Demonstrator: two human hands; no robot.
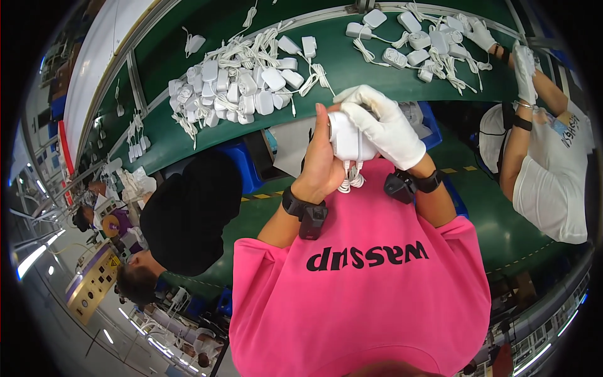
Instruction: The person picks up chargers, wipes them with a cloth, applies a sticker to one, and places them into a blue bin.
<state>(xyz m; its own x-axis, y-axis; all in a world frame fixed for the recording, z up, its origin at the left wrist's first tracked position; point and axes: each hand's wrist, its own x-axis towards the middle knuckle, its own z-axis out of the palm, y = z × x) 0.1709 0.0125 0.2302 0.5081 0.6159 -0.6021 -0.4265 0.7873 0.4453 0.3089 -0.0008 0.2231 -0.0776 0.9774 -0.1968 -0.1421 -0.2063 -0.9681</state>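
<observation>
Grips white power adapters [347,135] between bare left hand [319,157] and white-gloved right hand [388,129], fingers curled (with bundled cords [352,182] nearest the pink T-shirt [364,308]), near the green work surface [336,50].

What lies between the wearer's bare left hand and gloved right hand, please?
In the head view, at least one white adapter lies between the left hand and the right hand, coiled cord below.
</observation>
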